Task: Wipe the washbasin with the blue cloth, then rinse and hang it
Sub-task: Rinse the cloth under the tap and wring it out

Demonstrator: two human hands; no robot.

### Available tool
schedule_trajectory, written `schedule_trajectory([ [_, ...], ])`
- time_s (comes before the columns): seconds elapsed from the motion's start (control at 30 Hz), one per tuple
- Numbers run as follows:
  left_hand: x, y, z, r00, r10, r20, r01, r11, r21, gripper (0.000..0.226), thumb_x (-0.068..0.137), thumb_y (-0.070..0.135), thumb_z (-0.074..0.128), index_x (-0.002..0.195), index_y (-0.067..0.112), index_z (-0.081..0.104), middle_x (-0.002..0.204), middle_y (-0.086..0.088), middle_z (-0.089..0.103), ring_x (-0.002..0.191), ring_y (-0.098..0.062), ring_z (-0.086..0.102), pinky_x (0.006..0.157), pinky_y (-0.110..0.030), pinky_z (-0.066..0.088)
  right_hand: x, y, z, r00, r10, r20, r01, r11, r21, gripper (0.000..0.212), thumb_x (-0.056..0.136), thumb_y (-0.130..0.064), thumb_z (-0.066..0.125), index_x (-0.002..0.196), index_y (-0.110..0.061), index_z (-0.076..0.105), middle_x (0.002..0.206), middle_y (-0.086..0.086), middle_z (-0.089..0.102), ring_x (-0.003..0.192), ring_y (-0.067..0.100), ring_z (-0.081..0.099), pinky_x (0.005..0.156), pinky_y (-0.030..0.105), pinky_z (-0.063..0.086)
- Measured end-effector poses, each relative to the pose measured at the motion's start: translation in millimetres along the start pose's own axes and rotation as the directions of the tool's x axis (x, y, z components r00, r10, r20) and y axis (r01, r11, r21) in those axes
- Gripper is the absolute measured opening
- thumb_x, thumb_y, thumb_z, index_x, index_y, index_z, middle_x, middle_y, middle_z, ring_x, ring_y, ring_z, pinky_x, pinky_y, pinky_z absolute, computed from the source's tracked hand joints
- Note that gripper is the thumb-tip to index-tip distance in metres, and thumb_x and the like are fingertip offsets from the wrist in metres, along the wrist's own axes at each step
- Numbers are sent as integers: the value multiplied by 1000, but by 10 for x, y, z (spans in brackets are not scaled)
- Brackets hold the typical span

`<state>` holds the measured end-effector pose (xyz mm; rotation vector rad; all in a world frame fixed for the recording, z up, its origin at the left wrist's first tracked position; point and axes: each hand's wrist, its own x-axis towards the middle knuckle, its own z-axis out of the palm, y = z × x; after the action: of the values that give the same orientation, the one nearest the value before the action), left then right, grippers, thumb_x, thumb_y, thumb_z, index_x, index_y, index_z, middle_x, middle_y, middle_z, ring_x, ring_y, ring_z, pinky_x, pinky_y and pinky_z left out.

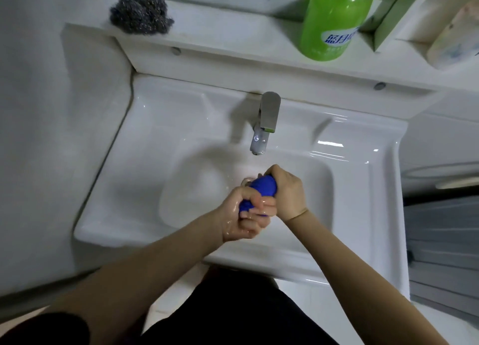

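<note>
Your left hand (242,212) and right hand (286,189) clench the bunched blue cloth (261,188) just below the faucet (263,123); sodden, soft and slippery, it likely wrings best gripped at both ends.

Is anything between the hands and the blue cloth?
No. Both the left hand and the right hand are closed right on the blue cloth, bunched up over the washbasin, below the tap.

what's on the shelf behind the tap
A steel-wool scrubber at the left, a green bottle at the right. Cartons beyond it run out of frame.
</note>
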<state>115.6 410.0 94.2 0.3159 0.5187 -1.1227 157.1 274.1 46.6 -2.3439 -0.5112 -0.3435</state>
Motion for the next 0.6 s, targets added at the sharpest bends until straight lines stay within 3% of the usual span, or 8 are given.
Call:
schedule_trajectory([
  [0.1,-84,123,-105,960,72,-269,89,836,541,19,60,2,45,58,18,35,49,5,32,35,-5,22,32,-16,13,-68,65,-44,977,-195,89,202,976,-80,14,77,-26,58,75,-14,51,52,2,54,40,23,48,39,22,41],
  [0.17,-157,177,-13,898,246,-364,172,567,806,22,61,1,51,59,16,36,52,3,34,38,-9,26,38,-18,19,-54,26,-143,954,-250,167,270,956,-111,29,67,-23,67,83,-24,43,53,0,56,40,23,50,44,18,31],
  [0.23,-219,276,62,826,508,-245,257,47,965,30,68,1,60,59,21,39,51,9,39,42,-9,36,43,-18,28,-31,8,-222,930,-218,297,265,956,-128,40,60,-19,70,84,-26,39,54,0,56,41,26,50,45,20,27],
  [0.3,-312,396,149,809,588,-9,371,-498,784,31,77,11,59,61,26,37,56,11,44,52,-12,46,48,-22,32,-2,-67,-307,898,-111,425,176,977,-117,34,67,-19,67,85,-23,40,60,-1,55,48,27,50,49,25,31],
  [0.33,-362,452,195,803,590,84,400,-638,658,25,78,14,58,66,24,39,63,9,46,60,-17,50,52,-25,33,26,-126,-362,871,-21,490,72,994,-86,32,72,-21,69,86,-21,41,65,-1,54,54,25,48,53,27,34],
  [0.4,-434,566,235,775,579,256,362,-737,570,21,77,14,60,83,22,42,82,8,48,78,-22,56,59,-29,36,75,-270,-493,765,178,619,-273,960,62,36,73,-24,76,90,-13,47,72,3,58,58,21,51,55,28,40],
  [0.5,-473,598,171,639,598,484,179,-728,662,60,73,10,70,125,27,45,122,8,43,97,-15,52,78,-22,46,100,-478,-673,673,255,695,-636,678,367,37,76,-17,77,107,-18,56,89,16,67,65,21,63,58,32,55],
  [0.6,-495,433,153,443,828,344,40,-401,915,84,76,4,71,143,33,28,132,3,32,91,-13,55,80,-16,50,50,-612,-767,714,298,633,-678,518,522,41,83,-9,74,118,-19,55,99,20,65,75,24,63,72,47,59],
])
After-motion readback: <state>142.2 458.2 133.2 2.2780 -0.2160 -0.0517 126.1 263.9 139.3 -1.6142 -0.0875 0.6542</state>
